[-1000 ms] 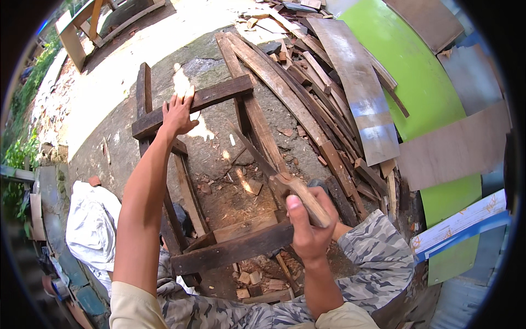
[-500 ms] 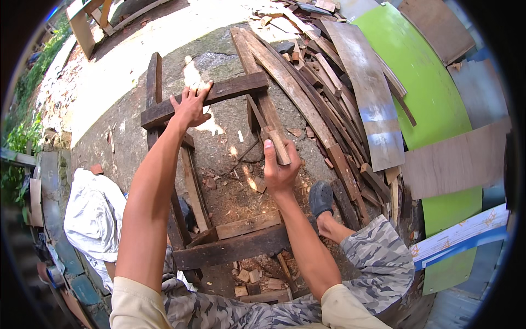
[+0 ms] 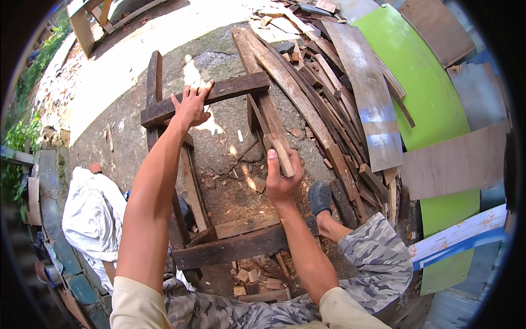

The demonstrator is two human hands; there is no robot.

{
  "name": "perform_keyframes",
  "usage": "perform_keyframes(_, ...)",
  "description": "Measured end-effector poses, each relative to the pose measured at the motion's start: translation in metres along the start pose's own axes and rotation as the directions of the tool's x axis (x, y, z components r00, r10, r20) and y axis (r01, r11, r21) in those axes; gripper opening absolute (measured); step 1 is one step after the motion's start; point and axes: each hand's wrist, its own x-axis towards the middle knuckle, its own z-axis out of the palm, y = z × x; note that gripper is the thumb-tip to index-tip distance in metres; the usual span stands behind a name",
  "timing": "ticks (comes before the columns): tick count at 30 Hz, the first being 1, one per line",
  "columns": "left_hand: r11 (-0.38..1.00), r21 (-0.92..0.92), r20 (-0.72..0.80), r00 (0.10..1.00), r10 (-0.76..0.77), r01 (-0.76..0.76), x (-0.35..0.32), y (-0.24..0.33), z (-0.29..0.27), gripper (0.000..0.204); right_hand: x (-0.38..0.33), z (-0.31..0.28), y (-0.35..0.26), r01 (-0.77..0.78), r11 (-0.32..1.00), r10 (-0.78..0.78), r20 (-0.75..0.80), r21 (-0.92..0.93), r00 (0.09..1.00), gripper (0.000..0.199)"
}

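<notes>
My left hand (image 3: 193,108) lies with spread fingers on a dark wooden crossbeam (image 3: 238,89), which rests across two long timbers. The fingers of my right hand (image 3: 284,178) are closed around a short wooden block (image 3: 281,155). The block sits at the near end of the right long timber (image 3: 266,107), and its underside is hidden. On the left, another long timber (image 3: 155,77) runs under the crossbeam. A second dark crossbeam (image 3: 235,247) lies nearer me, partly covered by my right forearm.
A pile of loose boards (image 3: 334,109) lies along the right, beside a tall green panel (image 3: 422,82). Offcuts (image 3: 252,275) and sawdust litter the ground near me. A white cloth (image 3: 93,214) is at the left. My shod foot (image 3: 320,197) stands by the boards.
My right hand has moved slightly toward me and to the right with the wooden block. My left hand remains in place on the crossbeam.
</notes>
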Motion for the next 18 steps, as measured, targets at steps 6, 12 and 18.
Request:
perform_keyframes(6, 1.0, -0.001, 0.019, 1.0, 0.005, -0.005, 0.004, 0.007, -0.001, 0.104, 0.021, 0.005, 0.0, -0.108, 0.99, 0.106, 0.026, 0.09, 0.994, 0.025)
perform_keyframes(12, 1.0, 0.003, 0.025, 1.0, -0.018, 0.018, -0.003, 0.001, -0.003, 0.105, -0.059, -0.081, -0.076, -0.214, 0.971, 0.212, 0.03, 0.108, 0.977, 0.025)
perform_keyframes(18, 0.963, -0.264, 0.022, 0.998, 0.056, -0.049, 0.008, -0.011, -0.002, 0.093, -0.035, -0.132, -0.136, -0.317, 0.838, 0.352, 0.003, 0.444, 0.936, 0.019)
